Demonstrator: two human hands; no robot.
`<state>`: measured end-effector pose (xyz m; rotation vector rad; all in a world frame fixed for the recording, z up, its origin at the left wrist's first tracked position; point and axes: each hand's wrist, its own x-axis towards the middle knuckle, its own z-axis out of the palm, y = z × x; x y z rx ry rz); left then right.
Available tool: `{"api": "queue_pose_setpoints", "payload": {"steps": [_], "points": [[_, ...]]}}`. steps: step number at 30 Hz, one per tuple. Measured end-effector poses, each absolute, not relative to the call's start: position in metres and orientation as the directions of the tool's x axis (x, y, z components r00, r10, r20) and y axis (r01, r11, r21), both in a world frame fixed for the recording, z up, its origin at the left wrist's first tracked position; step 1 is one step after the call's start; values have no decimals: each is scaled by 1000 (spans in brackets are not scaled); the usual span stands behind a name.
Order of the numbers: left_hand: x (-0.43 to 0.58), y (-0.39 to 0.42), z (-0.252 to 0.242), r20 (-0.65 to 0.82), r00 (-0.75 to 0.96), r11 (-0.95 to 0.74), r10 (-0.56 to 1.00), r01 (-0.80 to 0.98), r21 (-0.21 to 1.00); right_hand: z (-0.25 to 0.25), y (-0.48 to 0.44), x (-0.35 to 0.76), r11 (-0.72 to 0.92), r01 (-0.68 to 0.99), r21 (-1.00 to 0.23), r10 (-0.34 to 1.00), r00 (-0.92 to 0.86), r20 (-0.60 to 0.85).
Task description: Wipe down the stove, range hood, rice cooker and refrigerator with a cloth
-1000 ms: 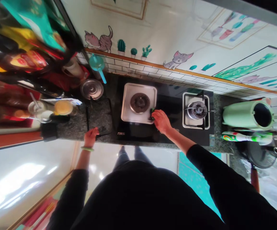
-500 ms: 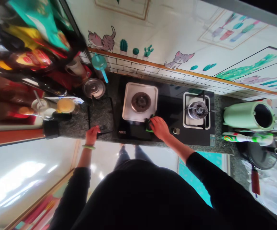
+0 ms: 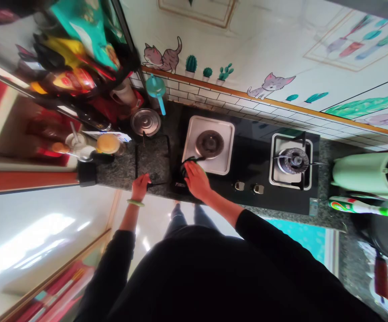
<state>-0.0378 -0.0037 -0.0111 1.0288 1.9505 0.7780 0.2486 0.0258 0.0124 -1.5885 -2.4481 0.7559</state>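
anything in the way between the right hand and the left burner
Just the dark cloth under the right hand, at the near-left corner of the metal tray; past it, nothing visible blocks the burner. The black frame at the left hand is off left.

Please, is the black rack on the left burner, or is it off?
Off. No bars stand over the left burner; the left hand holds the black rack beside the stove.
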Motion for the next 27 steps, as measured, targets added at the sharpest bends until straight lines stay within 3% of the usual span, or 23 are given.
{"api": "queue_pose_setpoints", "payload": {"steps": [8, 17, 27], "points": [[-37, -3, -8, -362, -368, 494, 857, 384, 780, 11, 92, 206, 119, 901, -417, 957, -216, -195], [-37, -4, -10, -357, -356, 486, 863, 399, 778, 30, 122, 193, 62, 938, -341, 954, -156, -254], [-32, -5, -3, -377, -368, 510, 850, 398, 763, 15, 105, 199, 193, 944, -268, 931, -262, -253]]}}
